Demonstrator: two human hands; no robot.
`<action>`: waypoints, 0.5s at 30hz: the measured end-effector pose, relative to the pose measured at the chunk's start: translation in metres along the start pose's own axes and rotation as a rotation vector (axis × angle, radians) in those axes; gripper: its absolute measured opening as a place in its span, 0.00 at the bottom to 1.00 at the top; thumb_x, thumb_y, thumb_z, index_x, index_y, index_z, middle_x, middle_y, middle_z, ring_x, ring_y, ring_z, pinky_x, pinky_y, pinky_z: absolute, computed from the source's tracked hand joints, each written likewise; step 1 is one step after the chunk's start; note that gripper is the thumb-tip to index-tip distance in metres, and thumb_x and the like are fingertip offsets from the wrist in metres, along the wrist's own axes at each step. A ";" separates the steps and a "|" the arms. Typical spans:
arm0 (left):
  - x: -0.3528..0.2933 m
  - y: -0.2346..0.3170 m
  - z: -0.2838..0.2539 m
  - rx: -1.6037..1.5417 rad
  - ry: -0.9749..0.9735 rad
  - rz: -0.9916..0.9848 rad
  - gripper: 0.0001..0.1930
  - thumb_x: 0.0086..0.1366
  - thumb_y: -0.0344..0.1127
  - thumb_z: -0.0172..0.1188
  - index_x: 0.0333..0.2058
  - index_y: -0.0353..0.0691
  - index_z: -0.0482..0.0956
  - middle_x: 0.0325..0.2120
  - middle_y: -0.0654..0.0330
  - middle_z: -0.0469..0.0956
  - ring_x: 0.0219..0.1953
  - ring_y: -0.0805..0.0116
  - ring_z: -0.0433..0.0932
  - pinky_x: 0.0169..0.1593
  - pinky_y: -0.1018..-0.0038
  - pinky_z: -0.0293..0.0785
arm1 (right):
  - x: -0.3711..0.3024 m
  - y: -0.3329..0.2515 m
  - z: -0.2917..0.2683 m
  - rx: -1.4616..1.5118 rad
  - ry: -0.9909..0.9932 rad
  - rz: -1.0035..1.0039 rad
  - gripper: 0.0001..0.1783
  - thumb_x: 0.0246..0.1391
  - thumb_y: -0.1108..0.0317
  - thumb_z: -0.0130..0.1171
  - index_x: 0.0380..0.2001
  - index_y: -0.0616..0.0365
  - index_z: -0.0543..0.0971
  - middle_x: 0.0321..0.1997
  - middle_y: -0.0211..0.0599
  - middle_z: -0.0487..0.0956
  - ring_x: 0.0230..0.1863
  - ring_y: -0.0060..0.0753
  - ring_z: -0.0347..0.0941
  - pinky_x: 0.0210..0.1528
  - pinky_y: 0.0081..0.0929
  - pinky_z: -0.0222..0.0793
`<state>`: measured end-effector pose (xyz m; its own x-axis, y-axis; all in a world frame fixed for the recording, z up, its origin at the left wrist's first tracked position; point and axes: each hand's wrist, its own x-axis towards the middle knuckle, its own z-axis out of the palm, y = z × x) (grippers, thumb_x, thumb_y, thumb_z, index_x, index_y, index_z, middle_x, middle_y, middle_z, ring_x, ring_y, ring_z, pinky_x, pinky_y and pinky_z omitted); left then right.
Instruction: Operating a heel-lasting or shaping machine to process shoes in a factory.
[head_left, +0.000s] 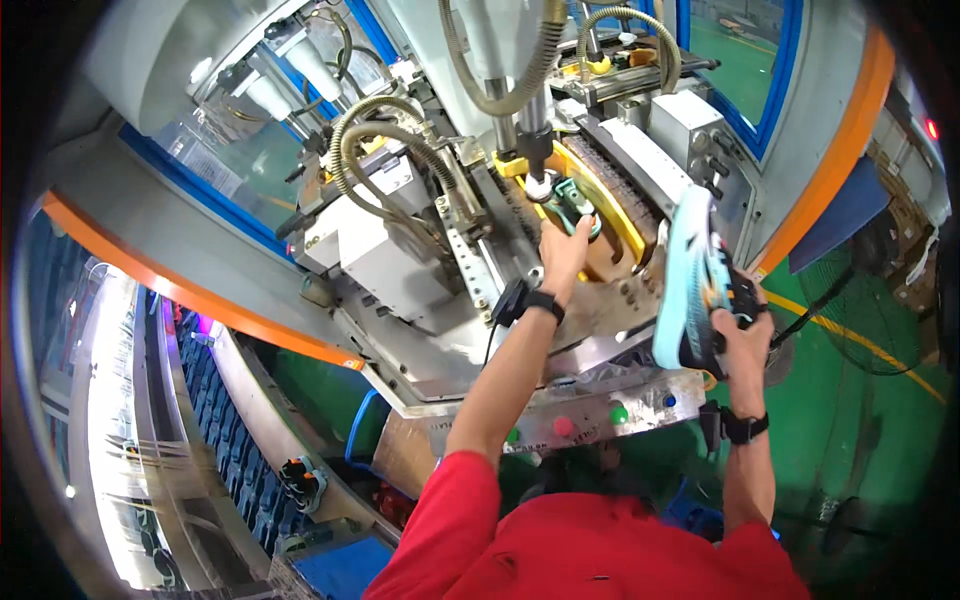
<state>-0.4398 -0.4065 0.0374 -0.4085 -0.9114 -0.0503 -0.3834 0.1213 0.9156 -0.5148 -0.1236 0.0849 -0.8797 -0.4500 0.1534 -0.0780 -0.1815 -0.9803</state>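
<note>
My right hand (pixel 740 335) is closed around a running shoe (pixel 686 285) with a light blue sole and a black upper. It holds the shoe on end, in front of the machine's right side. My left hand (pixel 566 250) reaches into the machine between two yellow curved pads (pixel 608 205). Its fingers are closed on a green plastic piece (pixel 577 203), whose exact kind I cannot make out. Just above that hand, a metal press rod (pixel 536 140) ends in a white tip (pixel 538 187), close beside the green piece.
A panel with coloured push buttons (pixel 563 427) runs along the machine's front edge. Ribbed hoses (pixel 390 150) loop over the left side. Orange-edged guards (pixel 200 280) flank me. A conveyor (pixel 235 400) carrying another shoe (pixel 300 482) runs at left; a fan (pixel 850 320) stands at right.
</note>
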 end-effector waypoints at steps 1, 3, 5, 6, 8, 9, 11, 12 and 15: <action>0.023 -0.021 0.009 0.023 0.062 -0.013 0.39 0.54 0.47 0.68 0.54 0.21 0.63 0.45 0.34 0.75 0.50 0.44 0.76 0.54 0.61 0.71 | -0.005 -0.003 0.001 -0.024 0.030 -0.008 0.33 0.41 0.73 0.64 0.54 0.66 0.71 0.49 0.37 0.76 0.48 0.27 0.73 0.55 0.25 0.67; 0.062 -0.044 0.019 0.082 0.140 -0.009 0.38 0.54 0.47 0.67 0.52 0.20 0.62 0.43 0.32 0.76 0.49 0.39 0.75 0.53 0.57 0.71 | -0.004 -0.009 0.002 -0.127 0.079 -0.037 0.34 0.41 0.71 0.65 0.55 0.67 0.70 0.51 0.38 0.75 0.50 0.28 0.72 0.57 0.27 0.66; 0.082 -0.052 0.023 0.293 0.154 -0.073 0.42 0.55 0.43 0.66 0.58 0.20 0.55 0.50 0.33 0.70 0.51 0.38 0.74 0.53 0.55 0.72 | 0.000 -0.009 0.003 -0.198 0.132 -0.049 0.35 0.41 0.68 0.66 0.56 0.67 0.70 0.50 0.38 0.76 0.50 0.28 0.72 0.57 0.27 0.66; 0.088 -0.052 0.021 0.335 0.124 -0.124 0.42 0.56 0.41 0.66 0.59 0.21 0.52 0.53 0.33 0.67 0.51 0.38 0.73 0.53 0.54 0.72 | 0.004 -0.010 0.005 -0.235 0.142 -0.079 0.35 0.42 0.67 0.67 0.56 0.67 0.71 0.49 0.37 0.76 0.49 0.28 0.72 0.55 0.26 0.66; 0.100 -0.056 0.007 0.297 0.166 -0.264 0.38 0.55 0.32 0.64 0.59 0.25 0.53 0.53 0.34 0.68 0.51 0.39 0.74 0.54 0.54 0.72 | 0.032 -0.011 0.014 -0.311 0.139 -0.061 0.34 0.41 0.68 0.65 0.55 0.67 0.71 0.48 0.36 0.76 0.48 0.27 0.72 0.54 0.25 0.66; 0.099 -0.054 0.000 0.257 0.186 -0.235 0.34 0.53 0.30 0.63 0.56 0.25 0.58 0.49 0.36 0.71 0.49 0.41 0.76 0.52 0.56 0.73 | 0.050 -0.017 0.022 -0.442 0.127 -0.101 0.32 0.40 0.69 0.65 0.53 0.67 0.72 0.47 0.36 0.76 0.46 0.27 0.72 0.53 0.24 0.67; 0.094 -0.065 -0.037 -0.014 0.201 -0.183 0.24 0.51 0.26 0.62 0.47 0.25 0.67 0.39 0.41 0.77 0.42 0.47 0.79 0.46 0.60 0.75 | 0.095 -0.019 0.053 -0.589 0.053 -0.150 0.31 0.38 0.68 0.66 0.49 0.68 0.74 0.44 0.39 0.78 0.43 0.30 0.74 0.50 0.25 0.69; 0.088 -0.077 -0.062 -0.252 0.181 -0.146 0.18 0.50 0.24 0.61 0.41 0.26 0.72 0.34 0.45 0.79 0.37 0.50 0.81 0.41 0.63 0.76 | 0.121 -0.017 0.078 -0.614 0.004 -0.166 0.32 0.35 0.66 0.67 0.48 0.69 0.74 0.43 0.42 0.79 0.42 0.33 0.76 0.49 0.25 0.71; 0.030 -0.055 -0.112 -0.914 -0.179 -0.435 0.08 0.52 0.24 0.65 0.33 0.30 0.79 0.32 0.56 0.81 0.30 0.66 0.80 0.33 0.71 0.76 | 0.177 -0.039 0.154 -0.909 -0.215 -0.004 0.31 0.33 0.59 0.69 0.41 0.71 0.76 0.39 0.50 0.81 0.40 0.40 0.78 0.43 0.29 0.73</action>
<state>-0.3386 -0.4848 0.0304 -0.5309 -0.7239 -0.4405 0.2186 -0.6192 0.7542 -0.5948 -0.3311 0.1693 -0.7803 -0.6193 0.0877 -0.4977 0.5299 -0.6866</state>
